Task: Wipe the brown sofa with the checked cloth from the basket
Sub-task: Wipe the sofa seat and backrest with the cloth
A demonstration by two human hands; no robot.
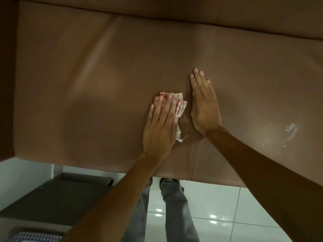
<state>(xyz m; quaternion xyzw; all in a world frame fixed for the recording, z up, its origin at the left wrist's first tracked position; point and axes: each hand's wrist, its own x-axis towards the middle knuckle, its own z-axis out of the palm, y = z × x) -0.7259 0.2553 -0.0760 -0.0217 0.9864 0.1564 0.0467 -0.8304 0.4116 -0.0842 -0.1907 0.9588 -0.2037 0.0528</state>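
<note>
The brown sofa (97, 88) fills most of the view, its seat cushion facing me. A red-and-white checked cloth (180, 103) lies bunched on the seat near the middle seam. My left hand (160, 126) presses flat on top of the cloth, fingers together, covering most of it. My right hand (204, 105) rests flat on the seat just right of the cloth, fingers extended and holding nothing. A frayed corner of the cloth sticks out below my left hand.
White specks and a smear (290, 131) mark the seat at the right. A dark fabric basket (57, 198) stands on the white tiled floor (244, 215) at lower left, with a patterned blue item (33, 235) beside it. My legs stand against the sofa's front edge.
</note>
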